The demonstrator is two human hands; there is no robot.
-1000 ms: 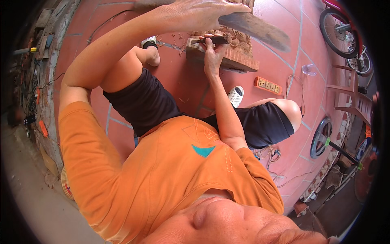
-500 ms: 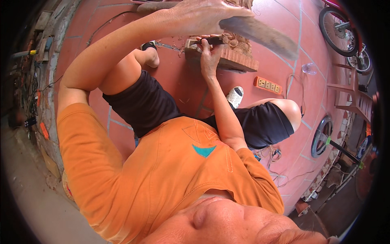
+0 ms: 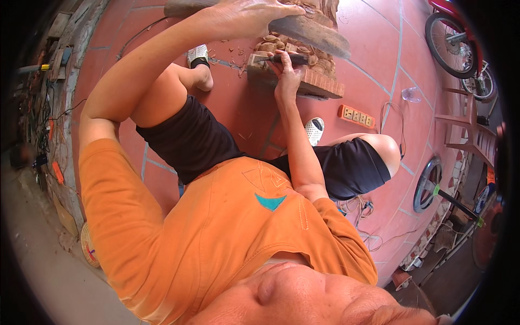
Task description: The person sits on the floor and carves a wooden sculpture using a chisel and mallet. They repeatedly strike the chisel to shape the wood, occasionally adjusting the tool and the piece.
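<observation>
Hands work the wood carving (image 3: pixel 303 65): left hand (image 3: pixel 246 16) on mallet (image 3: pixel 311 32), right hand (image 3: pixel 285 67) on chisel (image 3: pixel 290 58).

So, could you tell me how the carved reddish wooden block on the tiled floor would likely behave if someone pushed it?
The carved reddish wooden block looks solid and thick, so it is probably heavy and stiff. Its broad flat base sits on the red tiled floor, so it would likely slide rather than tip or roll. The right hand rests against it, perhaps steadying it.

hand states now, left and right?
Left hand: closed on the wooden mallet.
Right hand: closed on the chisel, at the wood carving.
</observation>
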